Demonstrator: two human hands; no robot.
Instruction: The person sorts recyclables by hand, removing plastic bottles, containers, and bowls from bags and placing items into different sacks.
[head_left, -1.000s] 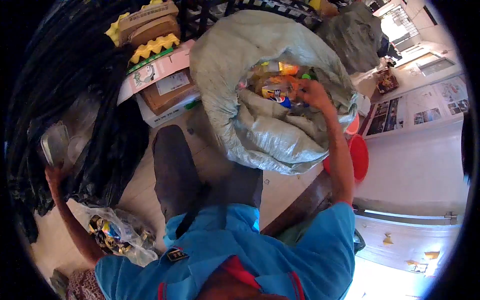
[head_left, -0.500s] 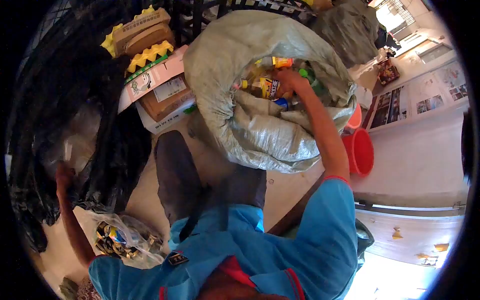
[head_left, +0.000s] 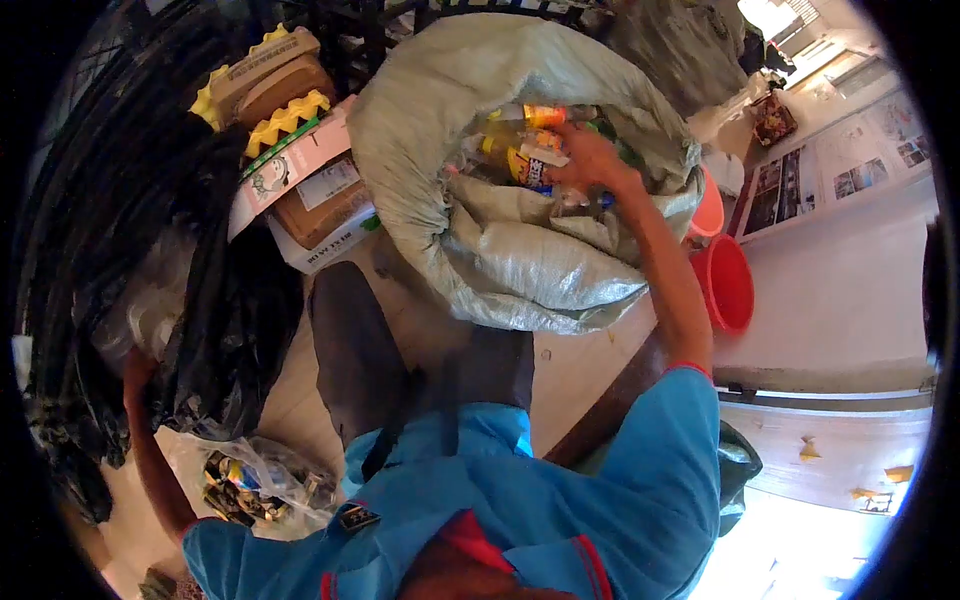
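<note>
Grey-green woven sack [head_left: 405, 130] holds labelled clear plastic bottles [head_left: 528, 168]; right hand [head_left: 595, 165] among them, finger closure indeterminate. Left hand [head_left: 140, 370] at black plastic bag [head_left: 235, 340], finger spacing unclear.

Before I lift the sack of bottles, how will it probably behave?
The sack looks floppy: its cloth is folded and wrinkled. It may be light for its size, since plastic bottles show inside. Its open mouth could spill some.

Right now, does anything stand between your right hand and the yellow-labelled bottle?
No fold of the woven sack stands between the right hand and the yellow-labelled bottle. Only a pale strip shows there, too blurred to identify.
</note>
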